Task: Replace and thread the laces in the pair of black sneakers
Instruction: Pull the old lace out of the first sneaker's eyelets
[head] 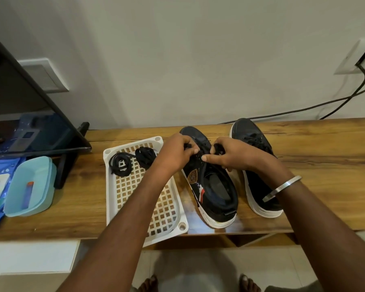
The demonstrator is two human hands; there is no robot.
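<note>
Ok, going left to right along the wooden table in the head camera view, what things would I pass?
Light blue plastic tub → white lattice tray holding coiled black laces → black sneaker being laced, with left hand and right hand on it → second black sneaker.

Two black white-soled sneakers: near sneaker [211,186] toe toward 11 o'clock, seemingly half-laced; far sneaker [255,165] at its 3 o'clock; spare laces [133,159] at 9

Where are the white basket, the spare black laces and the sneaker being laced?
white basket [112,192], head view, bare left rim.
spare black laces [122,162], head view, middle of the coiled bundle.
sneaker being laced [217,197], head view, heel collar by the opening.
</note>
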